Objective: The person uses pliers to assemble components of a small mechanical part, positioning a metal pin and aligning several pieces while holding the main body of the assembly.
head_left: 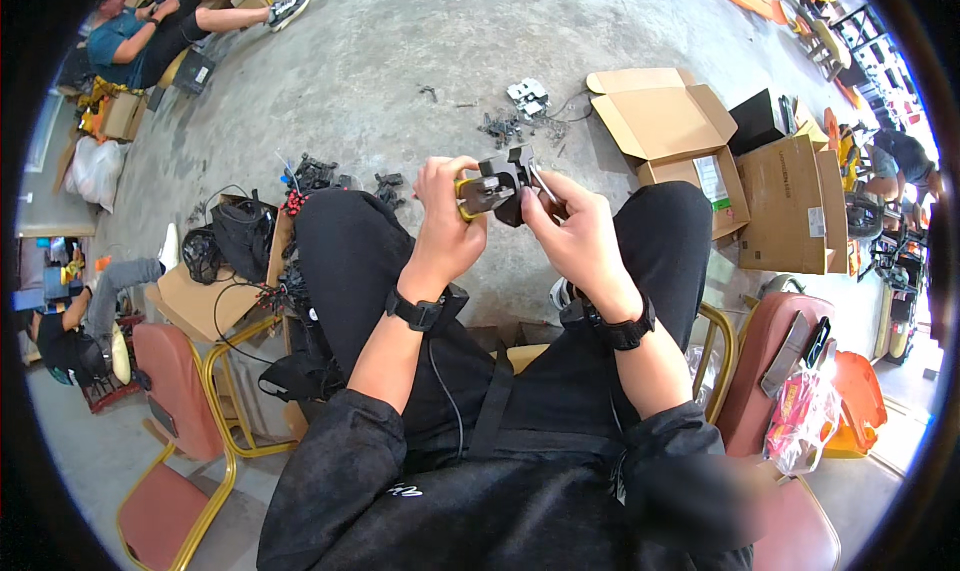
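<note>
Head view: I see the left hand (447, 211) clamped on a yellow-handled tool (478, 195), and the right hand (570, 233) gripping a small black part (510, 176) with thin wires, both held above the knees. Looks mid-job to me: loose black parts (505, 126) wait on the far floor, by an open cardboard box (665, 121) at right.

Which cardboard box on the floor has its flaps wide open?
The light brown open box, just past the person's right knee, has its flaps spread wide and its inside showing. The bigger brown box beside it, farther right, shows only closed sides.
</note>
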The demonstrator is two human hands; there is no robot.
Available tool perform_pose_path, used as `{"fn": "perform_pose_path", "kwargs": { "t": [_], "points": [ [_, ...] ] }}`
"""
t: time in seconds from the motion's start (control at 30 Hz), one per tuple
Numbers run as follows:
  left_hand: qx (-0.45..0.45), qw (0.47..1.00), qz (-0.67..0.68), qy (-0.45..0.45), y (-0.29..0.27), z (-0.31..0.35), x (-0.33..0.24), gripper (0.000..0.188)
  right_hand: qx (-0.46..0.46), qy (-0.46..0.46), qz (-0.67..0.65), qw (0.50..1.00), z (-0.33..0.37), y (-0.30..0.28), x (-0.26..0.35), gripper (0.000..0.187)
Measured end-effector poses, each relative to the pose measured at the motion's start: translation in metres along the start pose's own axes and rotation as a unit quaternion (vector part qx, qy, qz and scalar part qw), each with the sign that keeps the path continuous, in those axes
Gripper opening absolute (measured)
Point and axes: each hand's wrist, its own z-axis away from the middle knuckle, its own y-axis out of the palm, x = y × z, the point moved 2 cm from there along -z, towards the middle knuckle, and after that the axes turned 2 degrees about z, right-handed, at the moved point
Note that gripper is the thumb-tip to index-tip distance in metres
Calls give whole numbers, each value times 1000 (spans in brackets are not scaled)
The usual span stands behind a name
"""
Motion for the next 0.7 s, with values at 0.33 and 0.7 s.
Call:
{"fn": "perform_pose_path", "kwargs": {
  "t": [0.33, 0.7],
  "points": [
    [-131, 972, 117, -156, 1, 3, 30, 47, -44, 50, 4, 998, -8, -22, 1, 23],
    [232, 853, -43, -465, 94, 107, 162, 40, -108, 16, -60, 992, -5, -48, 1, 21]
  ]
}}
